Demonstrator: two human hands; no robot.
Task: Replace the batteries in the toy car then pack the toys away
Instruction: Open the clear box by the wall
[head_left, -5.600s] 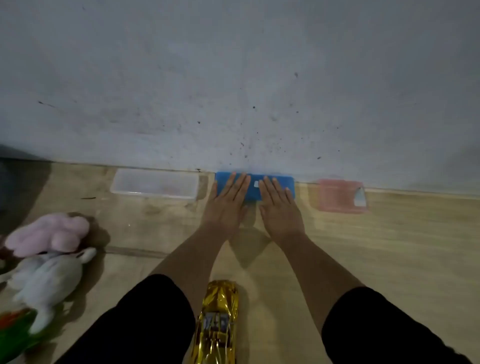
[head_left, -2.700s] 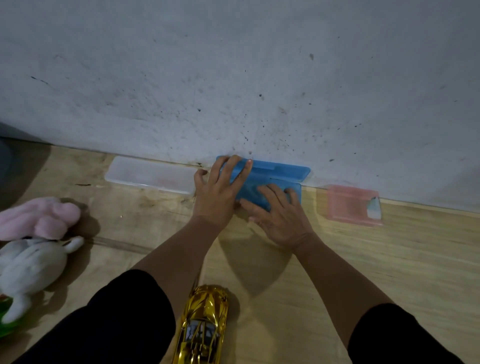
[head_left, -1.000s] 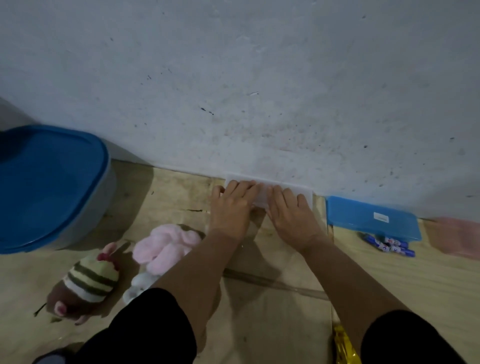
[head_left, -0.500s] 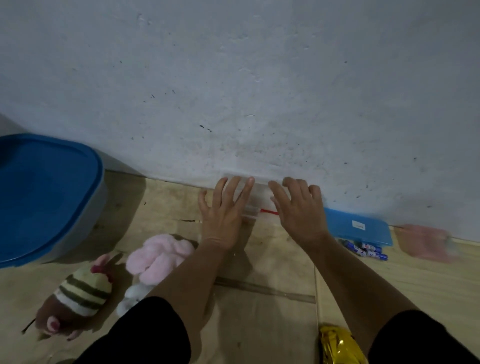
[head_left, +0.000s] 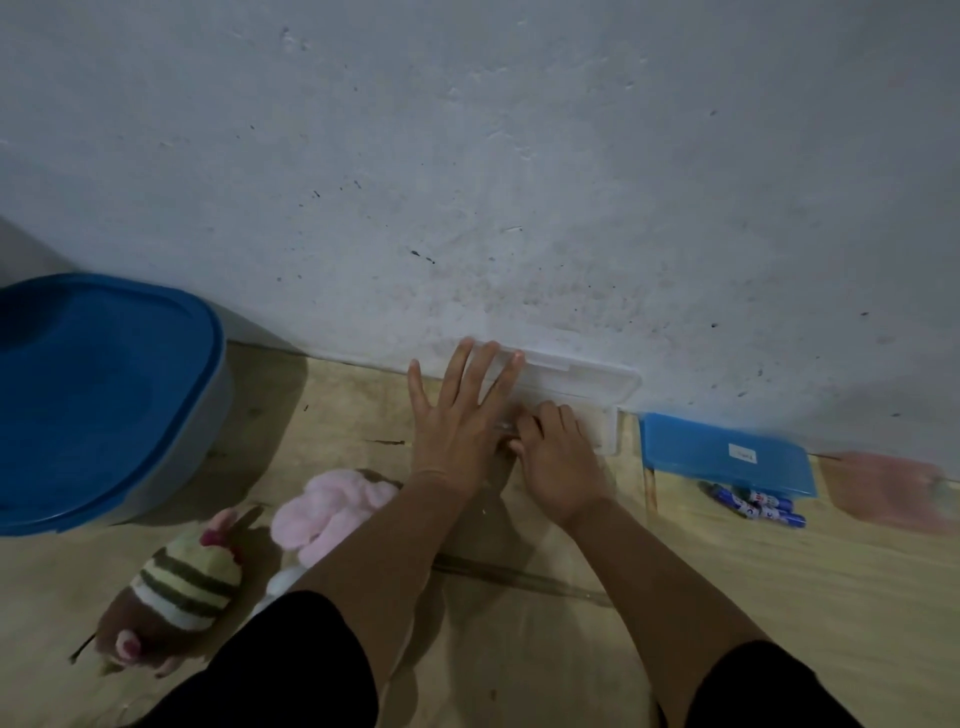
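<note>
Against the wall, left hand (head_left: 457, 415) lies flat on the clear case (head_left: 587, 384); right hand (head_left: 558, 457) fingers curl inside.

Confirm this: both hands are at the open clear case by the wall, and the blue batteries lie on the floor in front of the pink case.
One thing is wrong. The head view shows the blue batteries in front of the blue case, not the pink case. Both the left hand and the right hand are indeed at the open clear case by the wall.

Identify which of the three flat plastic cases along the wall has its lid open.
The clear plastic case under both hands: its lid leans up against the wall. The blue plastic case and the pink plastic case lie shut.
</note>
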